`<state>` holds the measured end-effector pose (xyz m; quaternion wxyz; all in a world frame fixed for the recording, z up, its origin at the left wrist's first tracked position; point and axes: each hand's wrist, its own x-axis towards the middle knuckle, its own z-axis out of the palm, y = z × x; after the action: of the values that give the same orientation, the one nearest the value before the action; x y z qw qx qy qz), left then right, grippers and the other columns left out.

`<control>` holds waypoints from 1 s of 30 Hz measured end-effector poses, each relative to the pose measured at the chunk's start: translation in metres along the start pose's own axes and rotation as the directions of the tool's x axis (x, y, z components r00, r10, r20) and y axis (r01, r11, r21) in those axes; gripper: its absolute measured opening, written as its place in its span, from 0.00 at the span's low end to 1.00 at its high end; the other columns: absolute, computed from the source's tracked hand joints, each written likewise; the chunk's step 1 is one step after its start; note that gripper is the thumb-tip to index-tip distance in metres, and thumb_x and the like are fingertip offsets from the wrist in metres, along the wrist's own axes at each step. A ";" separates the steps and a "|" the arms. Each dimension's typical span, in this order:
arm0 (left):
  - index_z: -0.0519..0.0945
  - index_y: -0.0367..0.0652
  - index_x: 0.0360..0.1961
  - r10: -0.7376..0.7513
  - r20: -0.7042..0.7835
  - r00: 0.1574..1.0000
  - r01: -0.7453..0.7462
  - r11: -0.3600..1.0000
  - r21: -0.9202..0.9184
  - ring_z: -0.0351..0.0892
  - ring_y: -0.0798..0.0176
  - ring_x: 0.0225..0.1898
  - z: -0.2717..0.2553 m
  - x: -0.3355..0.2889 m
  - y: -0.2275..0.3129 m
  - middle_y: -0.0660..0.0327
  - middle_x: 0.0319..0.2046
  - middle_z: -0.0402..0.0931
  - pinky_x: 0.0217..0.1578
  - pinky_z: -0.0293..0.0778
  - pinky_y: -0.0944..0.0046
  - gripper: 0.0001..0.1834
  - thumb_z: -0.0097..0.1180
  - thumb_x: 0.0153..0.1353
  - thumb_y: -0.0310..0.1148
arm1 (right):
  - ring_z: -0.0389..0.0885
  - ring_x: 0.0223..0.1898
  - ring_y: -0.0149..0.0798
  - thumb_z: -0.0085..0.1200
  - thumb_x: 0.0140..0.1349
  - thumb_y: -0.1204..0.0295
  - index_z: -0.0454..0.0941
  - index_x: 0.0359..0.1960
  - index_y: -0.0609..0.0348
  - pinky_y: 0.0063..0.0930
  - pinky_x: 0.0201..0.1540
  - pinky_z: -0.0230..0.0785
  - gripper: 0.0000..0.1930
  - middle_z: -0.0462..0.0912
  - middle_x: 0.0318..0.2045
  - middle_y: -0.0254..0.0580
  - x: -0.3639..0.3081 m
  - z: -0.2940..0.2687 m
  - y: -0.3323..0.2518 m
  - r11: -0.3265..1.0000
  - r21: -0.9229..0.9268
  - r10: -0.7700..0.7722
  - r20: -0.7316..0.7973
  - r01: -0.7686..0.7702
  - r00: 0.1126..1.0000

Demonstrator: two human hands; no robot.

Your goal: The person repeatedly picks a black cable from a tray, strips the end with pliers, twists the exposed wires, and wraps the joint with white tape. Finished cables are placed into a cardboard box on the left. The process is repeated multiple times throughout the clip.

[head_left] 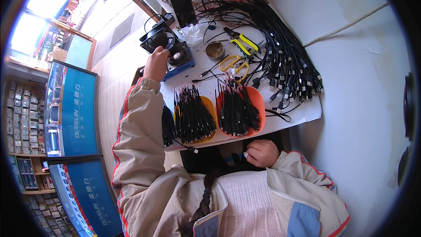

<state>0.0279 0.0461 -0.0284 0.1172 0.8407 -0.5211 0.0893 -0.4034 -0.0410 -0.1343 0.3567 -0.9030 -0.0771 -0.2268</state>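
My left hand (156, 65) reaches to the far left of the table, its fingers bent together against a blue and black box-shaped device (179, 63). What those fingers hold, if anything, is hidden. A black coiled part (160, 40) sits just beyond them. Low by my lap, at the table's front edge, my right hand (262, 153) is closed with its fingers curled; a small pale spot shows at its fingertips. Between the hands stand a yellow bowl (211, 109) and an orange bowl (258, 101), both packed with short black cables (193, 114) whose upper ends show thin reddish wires.
A large bundle of black USB cables (280, 48) covers the table's right side. Behind the bowls lie yellow-handled scissors (240, 68), yellow-and-black pliers (246, 44) and a round tin (215, 51). A phone (183, 8) stands at the back. A wall (351, 83) borders the right.
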 end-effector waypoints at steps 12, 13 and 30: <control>0.76 0.36 0.27 0.095 0.122 0.988 -0.110 0.986 0.124 0.78 0.43 0.35 0.009 0.023 0.000 0.51 0.32 0.72 0.37 0.75 0.51 0.05 0.54 0.47 0.18 | 0.76 0.24 0.41 0.58 0.48 0.72 0.72 0.20 0.57 0.32 0.26 0.73 0.07 0.74 0.22 0.39 -0.002 0.003 0.004 1.000 -0.009 0.001 -0.005 -0.001 1.000; 0.76 0.36 0.27 0.096 0.123 0.988 -0.111 0.986 0.124 0.78 0.43 0.35 0.010 0.023 -0.001 0.51 0.32 0.72 0.37 0.75 0.51 0.05 0.54 0.47 0.17 | 0.76 0.24 0.41 0.58 0.48 0.72 0.72 0.20 0.57 0.32 0.26 0.73 0.07 0.74 0.22 0.39 -0.002 0.003 0.004 1.000 -0.019 -0.001 -0.011 0.000 1.000; 0.80 0.31 0.39 -0.390 -0.298 0.871 0.090 0.724 -0.684 0.69 0.75 0.24 -0.124 -0.114 0.057 0.64 0.25 0.75 0.24 0.63 0.76 0.07 0.56 0.61 0.23 | 0.77 0.25 0.44 0.59 0.50 0.72 0.74 0.21 0.59 0.36 0.28 0.72 0.07 0.75 0.24 0.41 0.002 0.007 -0.012 0.996 -0.076 0.048 0.000 -0.048 0.999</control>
<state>-0.0772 0.1554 0.0652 0.5222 0.7681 -0.3645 0.0660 -0.4032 -0.0276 -0.1305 0.3273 -0.9178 -0.0470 -0.2200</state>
